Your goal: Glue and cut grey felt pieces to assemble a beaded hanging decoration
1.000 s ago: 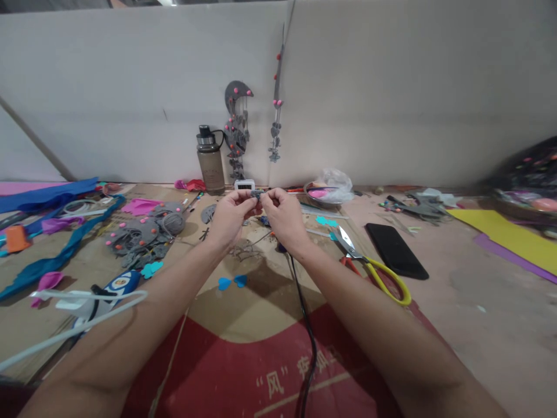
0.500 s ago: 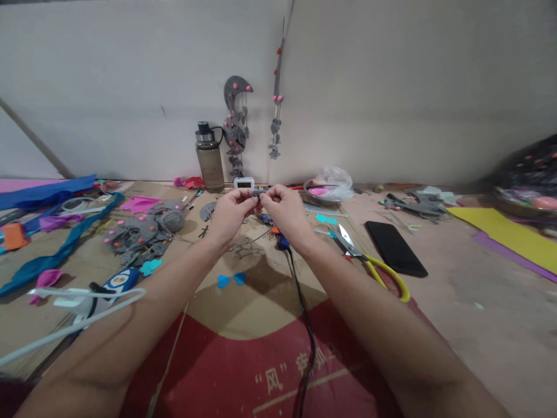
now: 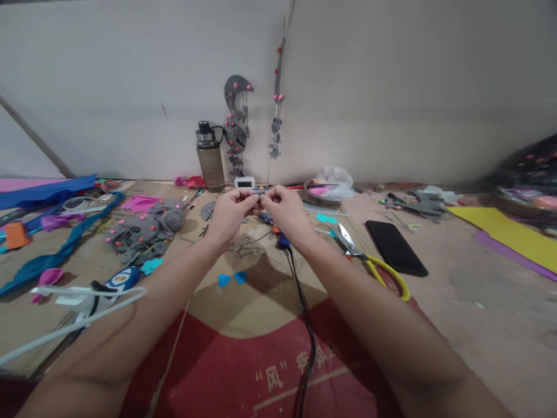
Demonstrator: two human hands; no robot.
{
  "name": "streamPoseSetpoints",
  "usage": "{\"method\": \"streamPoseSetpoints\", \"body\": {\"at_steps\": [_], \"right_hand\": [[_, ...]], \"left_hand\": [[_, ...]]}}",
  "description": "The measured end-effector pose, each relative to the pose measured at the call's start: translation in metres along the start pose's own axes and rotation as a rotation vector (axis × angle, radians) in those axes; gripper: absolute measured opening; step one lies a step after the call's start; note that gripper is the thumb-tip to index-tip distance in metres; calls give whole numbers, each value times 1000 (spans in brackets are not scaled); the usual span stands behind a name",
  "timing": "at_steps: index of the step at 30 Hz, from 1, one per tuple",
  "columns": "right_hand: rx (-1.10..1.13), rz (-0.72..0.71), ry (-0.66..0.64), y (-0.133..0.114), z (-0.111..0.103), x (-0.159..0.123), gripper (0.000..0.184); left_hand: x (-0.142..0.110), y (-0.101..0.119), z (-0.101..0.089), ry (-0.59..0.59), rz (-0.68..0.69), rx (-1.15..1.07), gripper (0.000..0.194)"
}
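Observation:
My left hand [image 3: 232,212] and my right hand [image 3: 285,210] meet above the middle of the cardboard. Between their closed fingertips is a small grey felt piece [image 3: 260,192], pinched from both sides and mostly hidden by the fingers. Below my hands lies a loose tangle of grey cord [image 3: 247,248]. Close to my right wrist is a blue tool end [image 3: 283,241] with a black cable [image 3: 307,316] running toward me. Two blue heart cutouts [image 3: 232,279] rest on the cardboard nearer to me.
Yellow-handled scissors [image 3: 369,261] and a black phone [image 3: 395,248] lie at right. Grey felt pieces with pink balls [image 3: 139,232] are heaped at left. Behind stand a bottle [image 3: 210,159], a small white clock [image 3: 244,183] and a bowl [image 3: 326,197]. Felt moon garlands [image 3: 238,87] hang on the wall.
The fingers have shifted very slightly around the grey felt piece, which now shows as a thinner strip. Both hands stay in nearly the same place.

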State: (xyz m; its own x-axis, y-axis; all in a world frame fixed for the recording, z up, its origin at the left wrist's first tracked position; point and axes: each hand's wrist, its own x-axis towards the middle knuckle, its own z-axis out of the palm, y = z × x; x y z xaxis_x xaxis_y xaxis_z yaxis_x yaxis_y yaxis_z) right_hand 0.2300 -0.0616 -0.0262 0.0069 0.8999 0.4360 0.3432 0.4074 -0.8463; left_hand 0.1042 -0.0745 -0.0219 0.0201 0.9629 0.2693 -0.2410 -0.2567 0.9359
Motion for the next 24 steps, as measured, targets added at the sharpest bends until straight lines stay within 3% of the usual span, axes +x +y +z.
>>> {"method": "streamPoseSetpoints", "body": {"at_steps": [4,16,24], "right_hand": [[38,-27,49,3,2,-1,18],[227,-12,-39,3,9,-6,16],[183,-19,43,-1,6,-7,13]], "left_hand": [[2,0,0,53,-42,-35,19],[6,-1,-3,145,-10,43,10],[4,-3,-1,108,29,74,6]]}}
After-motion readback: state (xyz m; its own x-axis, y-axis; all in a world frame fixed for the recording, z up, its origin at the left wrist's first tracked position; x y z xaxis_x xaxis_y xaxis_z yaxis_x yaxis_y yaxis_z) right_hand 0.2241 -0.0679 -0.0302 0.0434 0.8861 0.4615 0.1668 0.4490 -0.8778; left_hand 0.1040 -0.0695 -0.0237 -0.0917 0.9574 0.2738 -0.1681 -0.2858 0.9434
